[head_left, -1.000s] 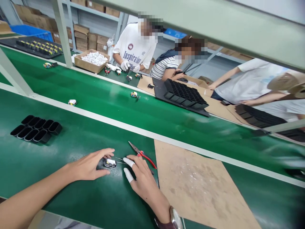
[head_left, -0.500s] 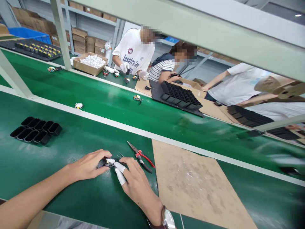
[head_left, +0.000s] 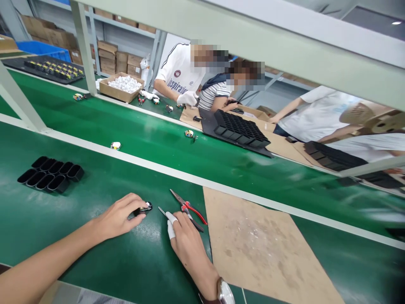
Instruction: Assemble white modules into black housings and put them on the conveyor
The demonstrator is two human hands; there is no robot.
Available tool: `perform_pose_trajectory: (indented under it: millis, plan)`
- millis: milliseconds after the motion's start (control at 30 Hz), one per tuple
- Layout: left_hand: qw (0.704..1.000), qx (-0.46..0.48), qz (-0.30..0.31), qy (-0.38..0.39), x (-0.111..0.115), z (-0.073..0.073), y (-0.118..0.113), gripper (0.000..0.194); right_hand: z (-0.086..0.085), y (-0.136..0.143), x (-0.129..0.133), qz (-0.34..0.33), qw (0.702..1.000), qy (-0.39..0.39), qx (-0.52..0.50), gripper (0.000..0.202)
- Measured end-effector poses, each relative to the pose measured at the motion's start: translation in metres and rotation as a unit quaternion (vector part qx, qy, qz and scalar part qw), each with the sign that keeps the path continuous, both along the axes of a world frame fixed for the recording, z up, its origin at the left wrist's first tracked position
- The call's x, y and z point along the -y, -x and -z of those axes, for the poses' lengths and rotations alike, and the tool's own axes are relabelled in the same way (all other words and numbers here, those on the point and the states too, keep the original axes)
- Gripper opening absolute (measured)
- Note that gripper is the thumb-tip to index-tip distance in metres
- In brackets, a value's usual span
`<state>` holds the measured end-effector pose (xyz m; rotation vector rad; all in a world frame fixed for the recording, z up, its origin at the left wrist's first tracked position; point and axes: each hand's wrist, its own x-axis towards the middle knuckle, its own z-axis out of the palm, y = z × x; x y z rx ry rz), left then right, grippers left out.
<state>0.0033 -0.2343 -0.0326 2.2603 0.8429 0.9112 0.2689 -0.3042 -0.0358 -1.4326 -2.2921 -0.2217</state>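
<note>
- Green matting (head_left: 95, 253) covers the near bench, with a worn brown board (head_left: 262, 249) lying to its right.
- Nearest the camera, the left hand (head_left: 118, 217) rests on the mat with fingers curled over a small black part (head_left: 144, 208), which it pins at the fingertips; the part lies on the mat just left of the other hand.
- A little to the right, the right hand (head_left: 186, 240) lies low on the mat, a white cot on its forefinger. Thin metal leads (head_left: 162, 211) poke out from its fingertips, so it seems to pinch them, though the grip itself is hidden.
- Red-handled cutters (head_left: 188, 207) lie just beyond that hand, touching or nearly touching its knuckles.
- Doing this well, in my judgement, means keeping the part flat and steady under the left fingertips and handling the fine leads gently near their ends, so they are not bent.
- Compared with half a second earlier, the part has turned: its pale printed face no longer shows. The right hand has drawn away from it, leaving a gap where the two hands met.
- Farther left sits a cluster of black housings (head_left: 50, 175).
- Beyond the pale rail, small assemblies (head_left: 115, 145) ride the conveyor belt (head_left: 158, 139); they have shifted rightward.
- Across it, other people work beside a black tray (head_left: 242, 128).
</note>
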Motion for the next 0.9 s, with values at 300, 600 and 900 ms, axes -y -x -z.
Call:
perform_pose_trajectory:
  millis: [300, 600, 900]
  plan:
    - [0.997, -0.064, -0.035, -0.003, 0.005, -0.002, 0.001, 0.038, -0.030, 0.024, 0.009, -0.008, 0.999, 0.019, -0.024, 0.027]
    - [0.994, -0.084, -0.034, -0.053, 0.008, 0.001, -0.002, 0.047, -0.032, 0.035, 0.005, 0.015, 0.998, -0.013, 0.065, 0.027]
    - [0.991, -0.078, -0.027, -0.108, 0.010, -0.001, -0.007, 0.043, -0.034, 0.050, 0.009, 0.054, 0.992, -0.011, 0.115, 0.028]
